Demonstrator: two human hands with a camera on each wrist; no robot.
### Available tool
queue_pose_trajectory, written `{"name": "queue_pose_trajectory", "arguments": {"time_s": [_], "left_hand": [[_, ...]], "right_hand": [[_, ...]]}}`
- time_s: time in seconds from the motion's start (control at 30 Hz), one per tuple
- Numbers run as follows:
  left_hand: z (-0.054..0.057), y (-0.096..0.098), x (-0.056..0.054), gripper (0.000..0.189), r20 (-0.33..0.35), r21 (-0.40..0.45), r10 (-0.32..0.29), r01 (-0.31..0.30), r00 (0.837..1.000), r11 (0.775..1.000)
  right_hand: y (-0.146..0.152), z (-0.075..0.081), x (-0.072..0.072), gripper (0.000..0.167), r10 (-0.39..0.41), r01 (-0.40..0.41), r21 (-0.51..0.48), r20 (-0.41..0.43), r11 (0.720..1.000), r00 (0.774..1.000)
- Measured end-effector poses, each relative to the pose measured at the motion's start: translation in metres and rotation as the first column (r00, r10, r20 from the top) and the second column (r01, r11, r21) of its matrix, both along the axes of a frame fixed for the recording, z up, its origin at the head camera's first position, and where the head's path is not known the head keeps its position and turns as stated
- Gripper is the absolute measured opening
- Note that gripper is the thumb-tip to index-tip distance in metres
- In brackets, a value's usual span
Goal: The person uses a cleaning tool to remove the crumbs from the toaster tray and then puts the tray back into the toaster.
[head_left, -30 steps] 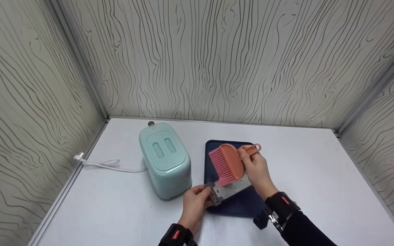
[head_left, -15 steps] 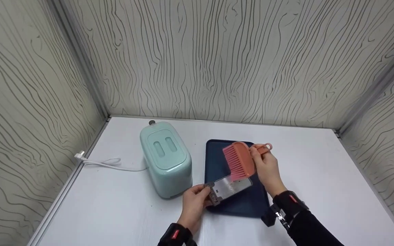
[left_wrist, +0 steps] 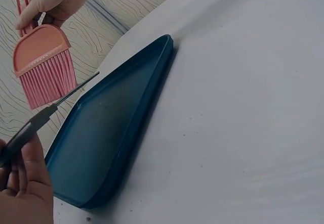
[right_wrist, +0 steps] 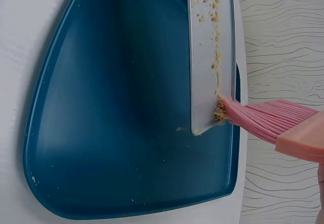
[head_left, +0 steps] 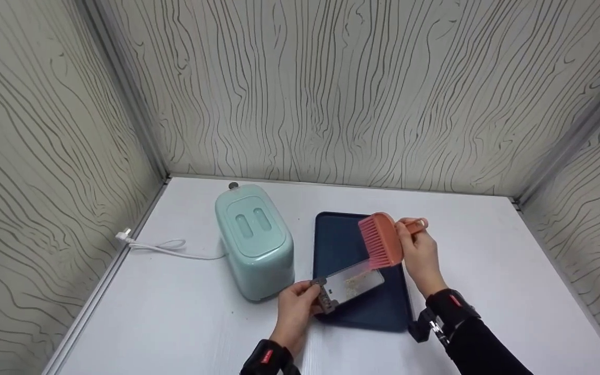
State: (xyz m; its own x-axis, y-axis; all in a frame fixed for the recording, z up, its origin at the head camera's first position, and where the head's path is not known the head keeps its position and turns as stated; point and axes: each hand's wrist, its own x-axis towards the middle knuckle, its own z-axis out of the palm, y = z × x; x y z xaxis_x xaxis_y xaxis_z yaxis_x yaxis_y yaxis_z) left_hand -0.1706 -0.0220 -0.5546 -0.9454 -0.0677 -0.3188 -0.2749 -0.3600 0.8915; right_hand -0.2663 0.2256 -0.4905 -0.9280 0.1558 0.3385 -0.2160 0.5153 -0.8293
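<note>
My left hand pinches the grey handle end of a flat metal crumb tray, held tilted over a dark blue tray. My right hand grips the handle of an orange brush with pink bristles. In the right wrist view, the bristles bend against the crumb tray's far end, with a small heap of crumbs at their tips. A line of yellowish crumbs runs along the metal behind them. Specks dot the blue tray in that view.
A mint-green toaster with two lid grooves stands left of the blue tray. Its white cord and plug lie farther left on the white table. Patterned panels enclose the back and sides.
The brush has moved right along the crumb tray toward its far end, uncovering more metal and crumbs. My left hand and the crumb tray stay nearly still.
</note>
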Motion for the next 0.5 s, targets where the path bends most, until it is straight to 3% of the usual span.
{"name": "queue_pose_trajectory", "arguments": {"time_s": [0.5], "left_hand": [[0.0009,-0.0024,0.0001,0.027,0.014,-0.022,0.039,-0.039,0.999,0.999]], "right_hand": [[0.0008,-0.0022,-0.0017,0.031,-0.023,0.023,0.016,-0.04,1.0,0.999]]}}
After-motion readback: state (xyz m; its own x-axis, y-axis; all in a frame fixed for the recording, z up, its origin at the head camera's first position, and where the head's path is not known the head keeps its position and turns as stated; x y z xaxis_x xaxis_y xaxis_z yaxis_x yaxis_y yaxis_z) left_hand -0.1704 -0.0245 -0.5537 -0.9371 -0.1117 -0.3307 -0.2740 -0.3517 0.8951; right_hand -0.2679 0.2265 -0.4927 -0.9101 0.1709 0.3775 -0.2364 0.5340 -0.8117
